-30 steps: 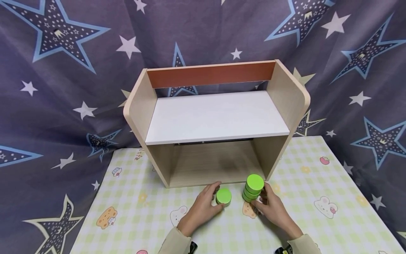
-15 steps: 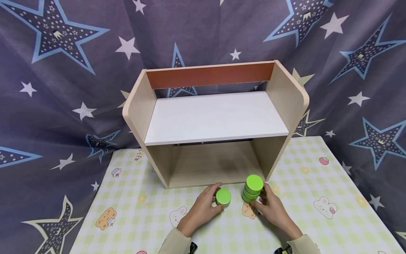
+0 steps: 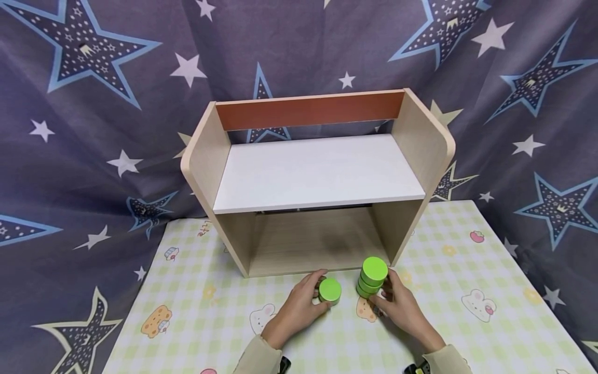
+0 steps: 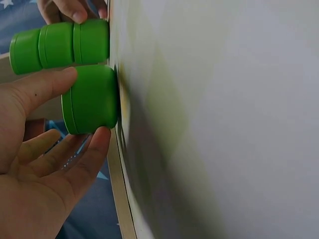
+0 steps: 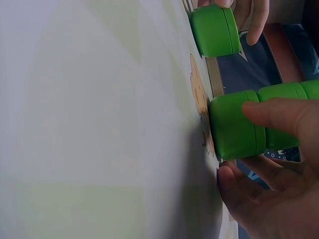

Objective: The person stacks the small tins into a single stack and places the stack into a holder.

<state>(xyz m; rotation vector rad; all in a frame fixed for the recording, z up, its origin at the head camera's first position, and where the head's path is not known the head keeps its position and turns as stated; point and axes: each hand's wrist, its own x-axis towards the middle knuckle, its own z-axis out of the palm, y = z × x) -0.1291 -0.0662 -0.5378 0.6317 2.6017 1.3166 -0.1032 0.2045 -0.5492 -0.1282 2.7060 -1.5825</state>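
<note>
Several small round green jars with lid seams stand on the tablecloth. A single jar sits between the thumb and fingers of my left hand. In the left wrist view the thumb presses on the lid side of that jar, and the fingertips meet its opposite side. To the right, three more make an upright stack, pinched low down by my right hand. The right wrist view has the thumb on the bottom jar of the stack, fingers around the other side. Its top runs out of that view.
Right behind the jars is a wooden shelf unit with a white upper board and an open lower compartment. Its front edge lies close to my fingertips. Beneath everything is a checked tablecloth; a starry curtain hangs behind.
</note>
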